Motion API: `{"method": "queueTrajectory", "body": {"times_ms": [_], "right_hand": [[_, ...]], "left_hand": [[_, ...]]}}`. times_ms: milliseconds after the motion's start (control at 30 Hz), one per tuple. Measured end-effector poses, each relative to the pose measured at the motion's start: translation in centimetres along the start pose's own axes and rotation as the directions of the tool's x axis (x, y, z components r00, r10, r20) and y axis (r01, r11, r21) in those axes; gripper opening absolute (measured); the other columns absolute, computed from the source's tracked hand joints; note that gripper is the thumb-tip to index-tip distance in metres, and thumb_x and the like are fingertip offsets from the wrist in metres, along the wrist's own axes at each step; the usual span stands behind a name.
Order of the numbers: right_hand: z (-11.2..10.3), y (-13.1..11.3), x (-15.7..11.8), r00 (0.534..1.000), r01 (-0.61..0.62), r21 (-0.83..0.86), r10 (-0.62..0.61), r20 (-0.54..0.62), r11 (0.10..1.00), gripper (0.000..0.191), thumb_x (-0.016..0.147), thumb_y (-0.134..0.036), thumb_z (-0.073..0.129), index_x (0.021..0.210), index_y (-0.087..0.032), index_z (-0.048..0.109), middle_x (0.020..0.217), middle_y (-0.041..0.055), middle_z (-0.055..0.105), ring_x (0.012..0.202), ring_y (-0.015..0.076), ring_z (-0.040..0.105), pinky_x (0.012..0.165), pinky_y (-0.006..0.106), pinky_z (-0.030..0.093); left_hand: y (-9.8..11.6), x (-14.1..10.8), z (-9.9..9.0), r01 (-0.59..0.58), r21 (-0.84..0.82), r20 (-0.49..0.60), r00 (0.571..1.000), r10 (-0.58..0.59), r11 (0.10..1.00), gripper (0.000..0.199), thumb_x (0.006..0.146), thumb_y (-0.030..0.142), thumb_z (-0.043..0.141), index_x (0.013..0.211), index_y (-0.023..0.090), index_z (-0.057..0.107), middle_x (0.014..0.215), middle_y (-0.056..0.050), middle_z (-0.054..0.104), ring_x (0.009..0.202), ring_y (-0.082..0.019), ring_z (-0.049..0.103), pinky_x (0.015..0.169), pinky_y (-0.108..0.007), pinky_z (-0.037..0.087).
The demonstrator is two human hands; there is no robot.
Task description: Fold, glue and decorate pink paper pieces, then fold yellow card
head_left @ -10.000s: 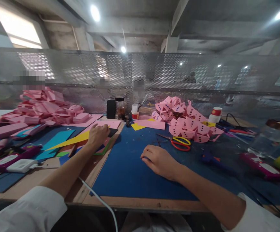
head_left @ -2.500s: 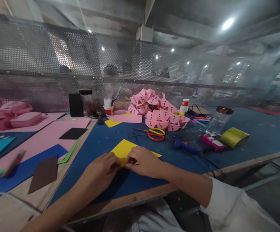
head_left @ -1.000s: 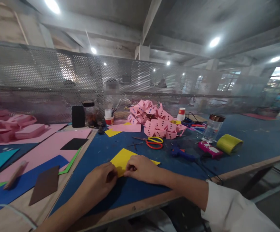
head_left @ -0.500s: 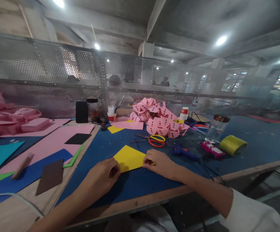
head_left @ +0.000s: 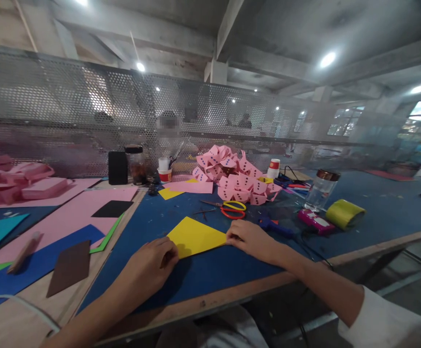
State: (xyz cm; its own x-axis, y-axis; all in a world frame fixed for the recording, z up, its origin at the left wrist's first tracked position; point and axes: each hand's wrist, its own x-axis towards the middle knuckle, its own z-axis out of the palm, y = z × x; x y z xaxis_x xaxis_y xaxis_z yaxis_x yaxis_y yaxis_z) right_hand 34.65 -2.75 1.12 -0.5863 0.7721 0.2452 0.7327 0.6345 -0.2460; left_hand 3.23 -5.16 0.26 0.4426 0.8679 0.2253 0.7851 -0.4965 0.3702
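Left hand (head_left: 155, 257) and right hand (head_left: 251, 239) pinch the yellow paper (head_left: 196, 237), seemingly creasing its near edge. Even pressure seems needed next.

Blue-topped workbench (head_left: 210, 275), yellow sheet (head_left: 196, 238), scissors (head_left: 222, 205), heap of dotted pink pieces (head_left: 245, 188), blue glue gun (head_left: 278, 227), clear lidded jar (head_left: 318, 194)

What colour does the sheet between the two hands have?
The sheet is plain yellow; the current head view shows it best.

You are looking down from just before the blue mat (head_left: 210, 274). Your head camera is facing across it.
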Motion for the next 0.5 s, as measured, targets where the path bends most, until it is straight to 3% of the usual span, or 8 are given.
{"method": "queueTrajectory", "body": {"times_ms": [233,500], "right_hand": [[-0.6,0.4,0.0,0.999,0.024,-0.077,-0.021,0.042,0.997,0.015,0.096,-0.031,0.061,0.094,-0.019,0.070,0.095,0.0034,0.068,0.094,0.0176,0.062,0.081,0.030,0.038],[-1.1,0.7,0.2,0.997,-0.026,-0.047,0.030,0.069,0.999,0.014,0.094,-0.031,0.064,0.091,-0.019,0.071,0.096,0.0041,0.070,0.094,0.0180,0.063,0.081,0.029,0.039]], "left_hand": [[-0.3,0.1,0.2,-0.020,0.005,-0.003,1.000,0.020,1.000,0.021,0.092,0.028,0.045,0.078,0.022,0.059,0.083,-0.006,0.067,0.077,-0.022,0.061,0.067,-0.030,0.040],[-0.9,0.1,0.5,-0.012,0.027,0.013,1.000,0.011,1.000,0.021,0.094,0.029,0.044,0.083,0.021,0.061,0.087,-0.006,0.067,0.080,-0.022,0.061,0.071,-0.032,0.041]]}}
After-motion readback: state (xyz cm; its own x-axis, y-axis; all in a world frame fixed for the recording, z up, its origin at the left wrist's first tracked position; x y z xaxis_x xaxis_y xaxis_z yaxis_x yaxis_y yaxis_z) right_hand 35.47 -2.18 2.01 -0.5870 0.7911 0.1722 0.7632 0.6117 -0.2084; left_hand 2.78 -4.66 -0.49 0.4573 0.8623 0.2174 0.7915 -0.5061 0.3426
